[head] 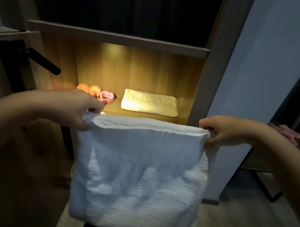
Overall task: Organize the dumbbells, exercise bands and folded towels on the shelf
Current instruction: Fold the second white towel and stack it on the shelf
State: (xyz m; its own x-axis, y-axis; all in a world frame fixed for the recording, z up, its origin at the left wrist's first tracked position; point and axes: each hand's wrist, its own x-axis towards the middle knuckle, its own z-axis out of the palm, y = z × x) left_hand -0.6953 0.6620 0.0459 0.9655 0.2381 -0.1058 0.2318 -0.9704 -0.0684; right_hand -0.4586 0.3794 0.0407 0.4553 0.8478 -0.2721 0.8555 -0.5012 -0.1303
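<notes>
Left hand and right hand each pinch top corner of white towel, hanging doubled before shelf. Lit compartment: one folded towel, two orange dumbbell heads, one pink heart-shaped item.

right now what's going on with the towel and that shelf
A person holds a white towel up in front of a lit shelf. The left hand and right hand each pinch a top corner, and the towel hangs doubled over. On the shelf, a folded towel lies at the right. Two orange rounded things, probably dumbbell ends, and a pink heart-shaped item sit at the left.
</notes>
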